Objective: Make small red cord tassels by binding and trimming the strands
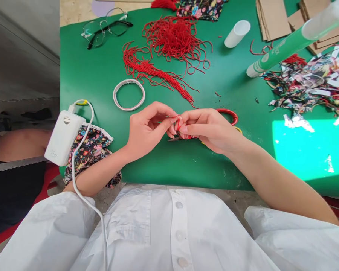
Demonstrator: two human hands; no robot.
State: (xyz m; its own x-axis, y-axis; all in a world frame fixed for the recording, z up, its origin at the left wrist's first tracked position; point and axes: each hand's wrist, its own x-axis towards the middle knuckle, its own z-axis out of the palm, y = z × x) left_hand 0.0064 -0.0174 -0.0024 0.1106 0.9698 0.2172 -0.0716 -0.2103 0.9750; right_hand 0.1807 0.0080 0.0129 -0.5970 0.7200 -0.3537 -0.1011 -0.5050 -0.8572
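Over the green table my left hand point(151, 130) and my right hand point(207, 128) meet, both pinching a thin red cord point(179, 122) between the fingertips. Scissors with red and yellow handles point(228, 113) lie partly hidden under my right hand, their blade tip showing below the fingers. Just beyond the hands a bundle of red cords point(166, 77) stretches across the table. A white ring point(129, 95) rests to the upper left of my left hand.
Further back lie loose red cords point(175, 35), glasses point(106, 29), a white tube point(237, 34) and a green-white tube point(288, 45). Fabric scraps point(313, 81) and cardboard point(272, 19) are at right. A power bank point(64, 137), its cable point(74, 165) and floral cloth point(90, 148) are left. A person sits at far left.
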